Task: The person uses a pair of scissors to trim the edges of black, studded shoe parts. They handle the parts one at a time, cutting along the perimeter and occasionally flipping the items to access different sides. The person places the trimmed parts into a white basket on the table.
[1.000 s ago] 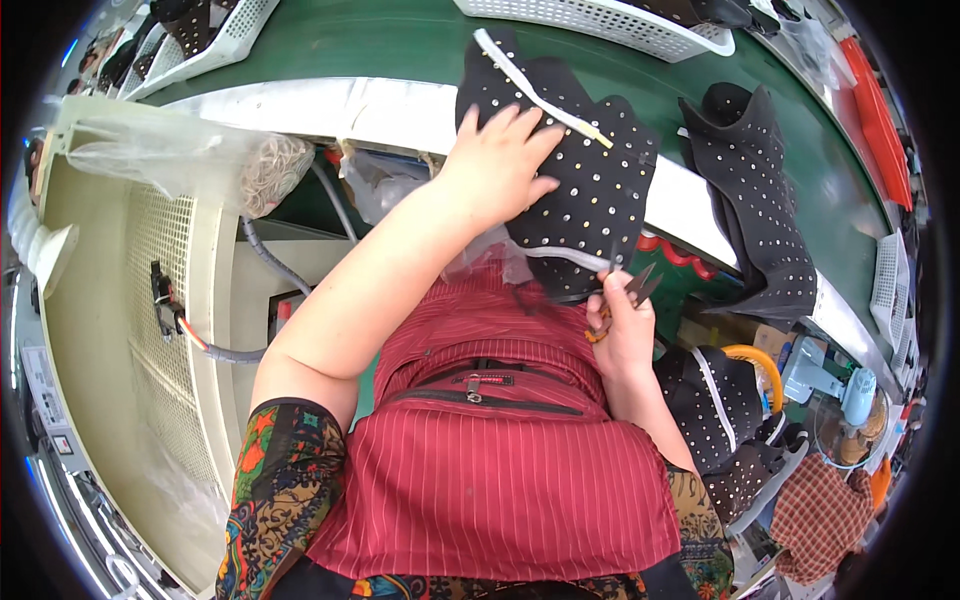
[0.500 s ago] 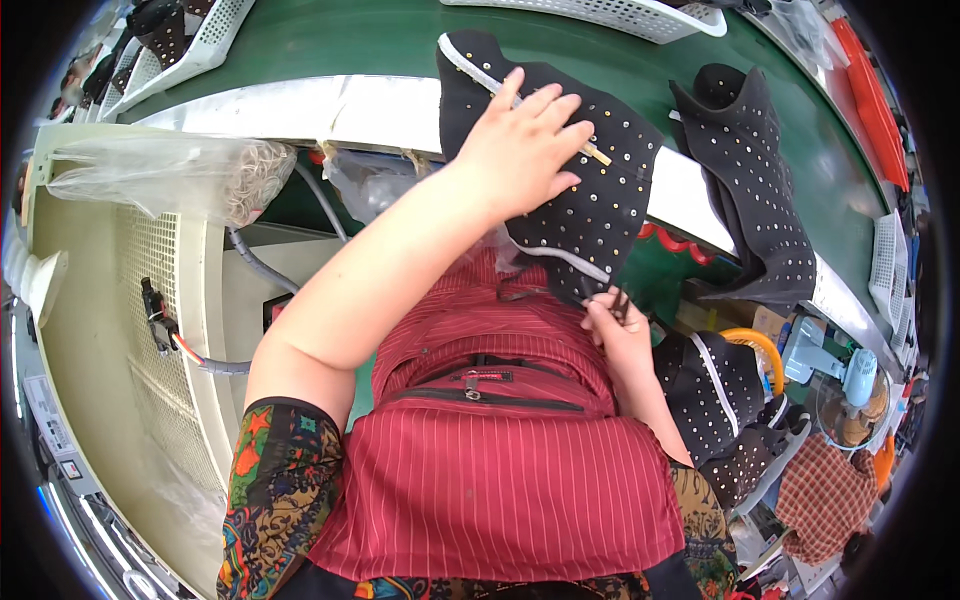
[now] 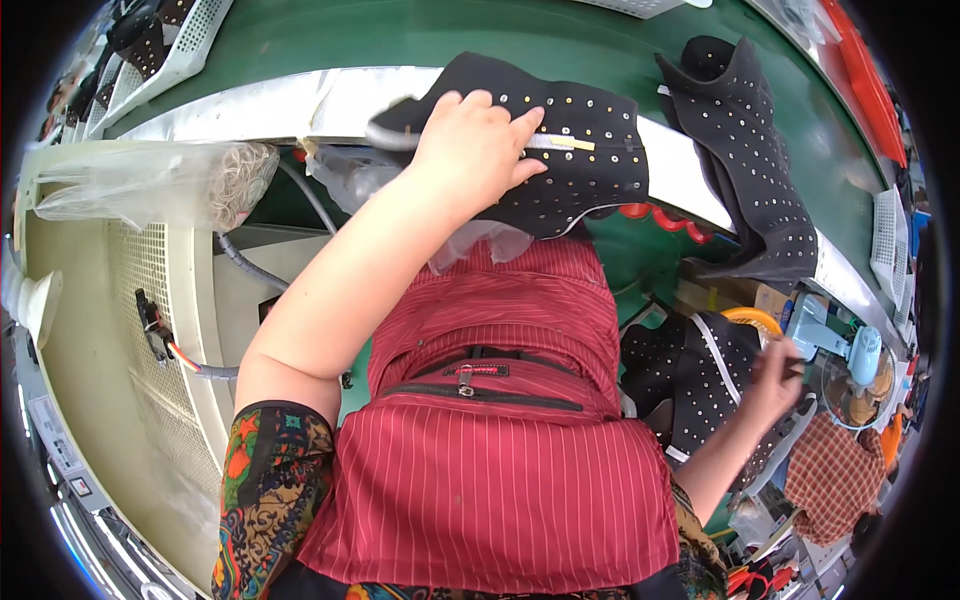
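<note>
A black fabric piece (image 3: pixel 600 115) dotted with metal studs lies over the pale front edge of the green table. My left hand (image 3: pixel 475 150) grips it from above, fingers bent into the cloth beside a white strip (image 3: pixel 560 143) with a yellowish end. The piece's left end, edged in light trim, is blurred. Away to the right, my right hand (image 3: pixel 775 380) is closed and smeared by motion, with something small and dark at its fingers that I cannot make out. It is over more studded black pieces (image 3: pixel 690 375) with white trim, near a yellow curved handle (image 3: pixel 752 318).
Another studded black piece (image 3: pixel 745 170) hangs over the table edge on the right. White baskets (image 3: pixel 185 55) stand on the green table (image 3: pixel 330 35). A light blue fan (image 3: pixel 862 355) and a checked cloth (image 3: pixel 835 480) are at lower right. A beige machine housing (image 3: pixel 100 330) fills the left.
My right hand has left the lower corner of the studded piece and swung right. My left hand has shifted slightly left and turned the piece, so its strip lies more level.
</note>
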The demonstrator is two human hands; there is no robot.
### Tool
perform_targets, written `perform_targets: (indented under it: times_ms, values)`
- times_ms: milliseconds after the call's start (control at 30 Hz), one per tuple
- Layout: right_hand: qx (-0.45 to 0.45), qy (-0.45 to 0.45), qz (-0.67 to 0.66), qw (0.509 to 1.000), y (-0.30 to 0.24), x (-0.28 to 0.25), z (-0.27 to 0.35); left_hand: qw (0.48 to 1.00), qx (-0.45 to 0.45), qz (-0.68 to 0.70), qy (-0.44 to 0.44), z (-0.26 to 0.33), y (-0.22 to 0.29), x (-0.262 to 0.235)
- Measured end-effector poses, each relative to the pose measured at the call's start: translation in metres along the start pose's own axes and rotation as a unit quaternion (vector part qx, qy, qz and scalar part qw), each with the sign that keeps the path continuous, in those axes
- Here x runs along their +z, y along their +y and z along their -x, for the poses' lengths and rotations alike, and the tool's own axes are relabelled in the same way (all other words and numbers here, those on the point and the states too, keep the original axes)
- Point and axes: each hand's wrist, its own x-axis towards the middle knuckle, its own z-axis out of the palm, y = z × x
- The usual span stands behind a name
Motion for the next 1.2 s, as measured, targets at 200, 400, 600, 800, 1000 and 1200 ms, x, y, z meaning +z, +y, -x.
perform_targets:
  times_ms: [200,400,600,800,1000,1200]
  values:
    - [-0.459,-0.287,-0.079,0.837,-0.126,0.068,0.001,0.99,-0.001,0.008,0.14,0.022,-0.002,0.007]
    - [-0.429,-0.565,-0.47,0.525,-0.198,0.119,0.01,0.994,-0.035,0.076,0.066,0.03,0.0,0.006]
    - [-0.274,-0.615,-0.567,0.474,-0.191,0.123,-0.032,0.991,-0.079,0.096,0.056,0.031,0.003,0.006]
    - [0.025,-0.491,-0.263,0.83,-0.112,0.261,-0.006,0.987,-0.075,0.098,0.107,0.024,0.003,0.019]
    - [0.07,-0.399,-0.082,0.91,-0.092,0.314,-0.014,0.983,-0.087,0.148,0.063,0.038,-0.011,0.01]
    - [0.118,-0.381,-0.135,0.907,-0.095,0.311,-0.023,0.975,-0.084,0.116,0.169,0.06,-0.019,0.037]
